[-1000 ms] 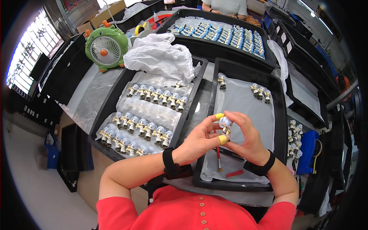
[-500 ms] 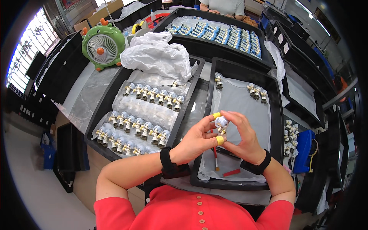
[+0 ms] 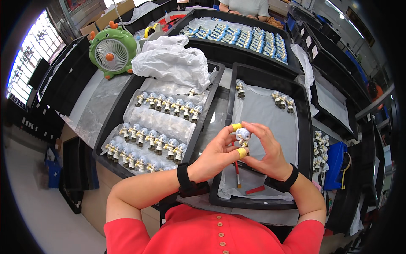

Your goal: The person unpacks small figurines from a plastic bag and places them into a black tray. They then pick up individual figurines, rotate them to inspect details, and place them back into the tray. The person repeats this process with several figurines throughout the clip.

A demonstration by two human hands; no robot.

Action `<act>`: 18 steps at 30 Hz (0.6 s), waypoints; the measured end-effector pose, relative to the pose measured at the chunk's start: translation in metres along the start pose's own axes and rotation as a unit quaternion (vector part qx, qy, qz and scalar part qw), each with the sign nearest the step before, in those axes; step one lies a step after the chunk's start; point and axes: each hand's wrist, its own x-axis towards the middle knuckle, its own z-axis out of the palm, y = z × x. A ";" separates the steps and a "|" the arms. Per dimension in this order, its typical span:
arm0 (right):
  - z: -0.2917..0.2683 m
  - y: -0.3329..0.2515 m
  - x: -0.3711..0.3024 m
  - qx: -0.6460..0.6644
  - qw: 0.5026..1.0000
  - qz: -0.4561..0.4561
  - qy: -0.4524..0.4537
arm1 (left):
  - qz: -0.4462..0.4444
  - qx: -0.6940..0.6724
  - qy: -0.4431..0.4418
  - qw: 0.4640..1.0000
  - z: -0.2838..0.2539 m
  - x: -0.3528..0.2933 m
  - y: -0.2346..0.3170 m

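A small figurine (image 3: 243,136) with pale blue-grey hair and a white body stands upright between my hands, above the right tray (image 3: 270,127). My left hand (image 3: 218,149) pinches it from the left, with yellow wraps on the thumb and a finger. From the other side, the fingertips and thumb of my right hand (image 3: 268,151) close on its top and base. Under my hands lie a brush with a red handle (image 3: 237,175) and a flat red strip (image 3: 255,190). Similar figurines (image 3: 282,101) sit near that tray's far end.
On the left, a black tray (image 3: 111,133) holds rows of figurines under crumpled white sheeting (image 3: 171,59). A green fan (image 3: 112,51) stands beyond it. Further back, another tray (image 3: 237,53) carries blue-and-white pieces, with a person (image 3: 245,6) behind. A blue bin (image 3: 336,165) stands at right.
The figurine has turned slightly between my fingers and shows more of its front. My hands have barely moved, and the trays' contents look the same.
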 end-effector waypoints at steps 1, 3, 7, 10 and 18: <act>0.000 0.000 0.000 -0.001 1.000 0.000 0.002 | 0.000 0.001 -0.002 1.000 0.000 0.000 0.000; 0.000 0.001 -0.001 -0.006 1.000 0.003 0.002 | 0.003 -0.002 -0.004 1.000 0.002 0.000 0.001; 0.001 -0.003 0.000 -0.014 1.000 -0.004 0.002 | 0.007 0.003 -0.003 1.000 0.001 0.000 -0.001; 0.002 -0.001 0.001 -0.013 1.000 -0.005 0.000 | 0.009 0.004 0.002 1.000 0.000 0.001 -0.003; 0.001 -0.002 -0.001 -0.009 1.000 0.011 0.000 | 0.010 -0.002 -0.006 1.000 0.000 0.001 -0.001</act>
